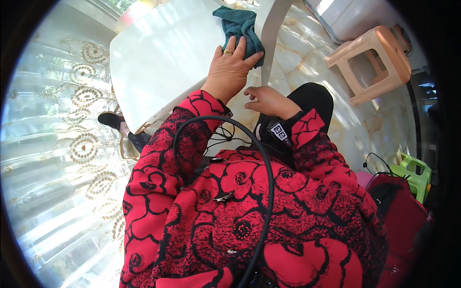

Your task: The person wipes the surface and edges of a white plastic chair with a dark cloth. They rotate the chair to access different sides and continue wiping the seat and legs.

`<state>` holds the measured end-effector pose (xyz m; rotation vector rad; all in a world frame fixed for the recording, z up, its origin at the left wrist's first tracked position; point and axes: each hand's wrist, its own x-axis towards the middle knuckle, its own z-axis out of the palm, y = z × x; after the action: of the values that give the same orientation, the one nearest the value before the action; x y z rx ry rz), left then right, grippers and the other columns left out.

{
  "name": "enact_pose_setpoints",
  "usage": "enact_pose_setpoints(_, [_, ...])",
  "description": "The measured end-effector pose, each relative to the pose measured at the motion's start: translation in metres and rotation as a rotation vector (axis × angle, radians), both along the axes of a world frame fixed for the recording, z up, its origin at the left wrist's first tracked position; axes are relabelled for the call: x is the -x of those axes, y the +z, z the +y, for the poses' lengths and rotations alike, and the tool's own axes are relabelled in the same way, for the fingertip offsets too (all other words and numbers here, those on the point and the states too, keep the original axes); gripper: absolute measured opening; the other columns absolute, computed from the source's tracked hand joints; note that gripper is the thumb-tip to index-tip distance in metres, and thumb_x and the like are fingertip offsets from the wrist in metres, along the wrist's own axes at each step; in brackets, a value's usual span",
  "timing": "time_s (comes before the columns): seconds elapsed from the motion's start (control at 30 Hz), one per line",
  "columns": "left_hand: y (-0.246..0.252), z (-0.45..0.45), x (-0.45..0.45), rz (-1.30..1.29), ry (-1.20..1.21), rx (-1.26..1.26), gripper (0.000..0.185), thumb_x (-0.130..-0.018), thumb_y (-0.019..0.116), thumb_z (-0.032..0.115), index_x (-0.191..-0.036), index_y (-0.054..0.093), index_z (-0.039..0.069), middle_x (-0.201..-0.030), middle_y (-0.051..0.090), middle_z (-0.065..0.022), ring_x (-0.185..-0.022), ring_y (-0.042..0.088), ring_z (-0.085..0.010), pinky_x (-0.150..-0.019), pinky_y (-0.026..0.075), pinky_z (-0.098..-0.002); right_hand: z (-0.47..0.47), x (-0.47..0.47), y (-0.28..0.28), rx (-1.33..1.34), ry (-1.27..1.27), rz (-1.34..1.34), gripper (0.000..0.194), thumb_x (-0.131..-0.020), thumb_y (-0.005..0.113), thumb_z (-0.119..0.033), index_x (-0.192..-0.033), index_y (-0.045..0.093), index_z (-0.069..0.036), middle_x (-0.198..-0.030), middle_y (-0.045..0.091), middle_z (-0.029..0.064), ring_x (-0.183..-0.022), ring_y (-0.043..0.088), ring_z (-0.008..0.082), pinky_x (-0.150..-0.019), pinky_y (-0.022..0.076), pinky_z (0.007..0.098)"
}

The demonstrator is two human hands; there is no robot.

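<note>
My left hand (pixel 232 66) lies palm down on a folded dark teal cloth (pixel 236 21), its fingers spread and pressing the fabric. A ring is on one finger. Beneath the cloth is a smooth white seat (pixel 162 61), apparently of a chair. The cloth's right side touches a curved white upright (pixel 270 32) at the seat's edge. My right hand (pixel 272 100) hovers near my black-trousered knee (pixel 315 97), fingers loosely bent and thumb apart, with nothing in it. A small gap separates it from the upright and from my left hand.
A sheer embroidered curtain (pixel 83 144) hangs along the left. At right, a peach plastic stool (pixel 371 64) stands on the marble-patterned floor (pixel 345 118). Farther down are a green plastic stool (pixel 414 174) and a dark red bag (pixel 399 212). A black cable (pixel 270 180) loops before my chest.
</note>
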<state>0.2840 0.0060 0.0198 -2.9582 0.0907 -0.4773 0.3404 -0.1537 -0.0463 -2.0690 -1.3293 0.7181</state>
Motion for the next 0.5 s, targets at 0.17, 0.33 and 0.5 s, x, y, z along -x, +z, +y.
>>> enact_pose_setpoints(0.17, [0.004,0.025,0.058,0.029,0.050,0.013,0.066,-0.081,0.055,0.003,-0.138,0.045,0.035,-0.141,0.043,-0.0136,-0.131,0.041,-0.0318,-0.104,0.035,-0.0433,0.002,0.001,0.002,0.012,-0.003,0.048,0.045,-0.081,0.067,-0.029,-0.114,0.058,0.000,-0.095,0.065,0.0196,-0.085,0.064,0.0352,-0.075,0.0503,0.0394])
enact_pose_setpoints(0.33, [0.010,0.068,0.151,0.047,0.244,-0.001,0.054,-0.087,0.063,0.022,-0.138,0.045,0.030,-0.137,0.047,-0.0127,-0.130,0.042,-0.0331,-0.104,0.034,-0.0471,0.003,0.003,0.001,0.045,-0.003,0.107,0.043,-0.084,0.067,-0.024,-0.117,0.056,0.001,-0.097,0.063,0.0170,-0.078,0.065,0.0266,-0.069,0.0515,0.0338])
enact_pose_setpoints(0.5, [0.017,0.102,0.229,0.062,0.387,0.048,0.056,-0.086,0.061,0.026,-0.139,0.044,0.027,-0.141,0.043,-0.0120,-0.134,0.035,-0.0337,-0.106,0.030,-0.0504,0.003,0.004,-0.002,0.067,-0.049,0.180,0.044,-0.082,0.068,-0.026,-0.116,0.057,0.001,-0.095,0.065,0.0195,-0.082,0.065,0.0331,-0.072,0.0518,0.0375])
